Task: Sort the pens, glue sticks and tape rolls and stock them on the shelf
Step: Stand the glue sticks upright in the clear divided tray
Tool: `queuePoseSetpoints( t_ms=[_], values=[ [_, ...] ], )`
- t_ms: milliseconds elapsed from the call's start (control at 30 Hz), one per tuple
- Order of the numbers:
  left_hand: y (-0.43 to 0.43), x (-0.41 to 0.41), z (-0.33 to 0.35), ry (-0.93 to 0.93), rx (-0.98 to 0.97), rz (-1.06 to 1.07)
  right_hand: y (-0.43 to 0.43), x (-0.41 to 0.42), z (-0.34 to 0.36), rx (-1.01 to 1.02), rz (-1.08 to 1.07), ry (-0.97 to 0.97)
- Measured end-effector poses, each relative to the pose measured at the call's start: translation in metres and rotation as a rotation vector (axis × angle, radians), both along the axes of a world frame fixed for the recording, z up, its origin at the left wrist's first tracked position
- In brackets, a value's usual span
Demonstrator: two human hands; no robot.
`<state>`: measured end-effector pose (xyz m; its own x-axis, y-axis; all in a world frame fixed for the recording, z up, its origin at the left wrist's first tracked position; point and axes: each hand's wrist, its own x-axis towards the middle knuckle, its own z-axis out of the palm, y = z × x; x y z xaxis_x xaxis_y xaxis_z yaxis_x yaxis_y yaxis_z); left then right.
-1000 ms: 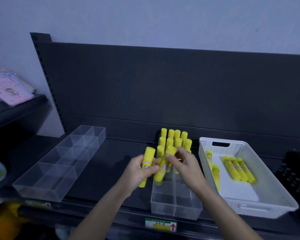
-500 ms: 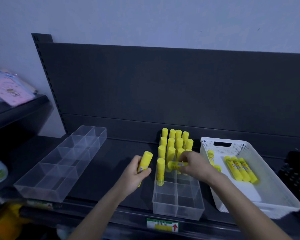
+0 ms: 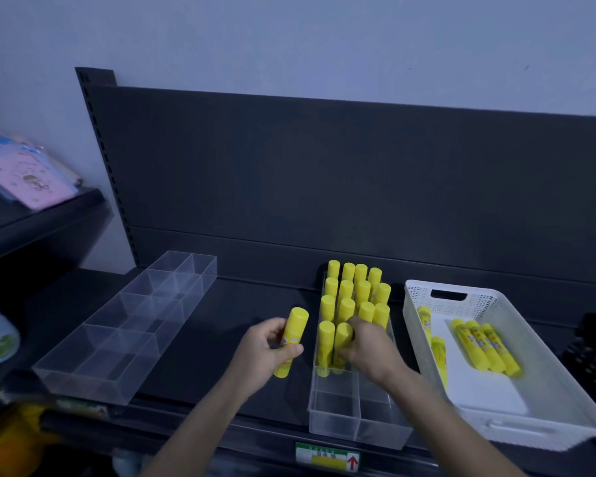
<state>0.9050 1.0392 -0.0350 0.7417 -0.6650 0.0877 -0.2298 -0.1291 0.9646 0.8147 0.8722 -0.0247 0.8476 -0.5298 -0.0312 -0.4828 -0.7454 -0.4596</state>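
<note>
Grips one glue stick (image 3: 290, 340), long axis near upright, in the left hand (image 3: 265, 352) just left of the clear tray (image 3: 358, 428), and curls the right hand (image 3: 369, 352) round a second glue stick (image 3: 343, 339) standing in the tray's front filled row.

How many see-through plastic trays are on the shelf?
2. The left clear tray lies slanted, with nothing in it; the middle clear tray stands beside the white basket, holding upright glue sticks. None seems hidden.
</note>
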Motion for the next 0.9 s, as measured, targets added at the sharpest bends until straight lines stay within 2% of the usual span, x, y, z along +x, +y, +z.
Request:
queuePoseSetpoints(
  t_ms=[467, 567, 733, 900],
  values=[
    [-0.009, -0.011, 0.011, -0.013, -0.06, -0.049, -0.004, -0.019, 0.012, 0.044, -0.02, -0.101],
    [-0.014, -0.016, 0.016, -0.02, -0.072, -0.082, -0.013, -0.033, 0.031, -0.015, -0.059, -0.19],
    [-0.028, -0.03, 0.017, -0.053, -0.072, -0.116, -0.016, -0.05, 0.045, 0.137, -0.054, -0.404],
    [-0.032, -0.034, 0.015, -0.032, -0.077, -0.047, -0.015, -0.033, 0.025, 0.109, -0.009, -0.247]
  ],
)
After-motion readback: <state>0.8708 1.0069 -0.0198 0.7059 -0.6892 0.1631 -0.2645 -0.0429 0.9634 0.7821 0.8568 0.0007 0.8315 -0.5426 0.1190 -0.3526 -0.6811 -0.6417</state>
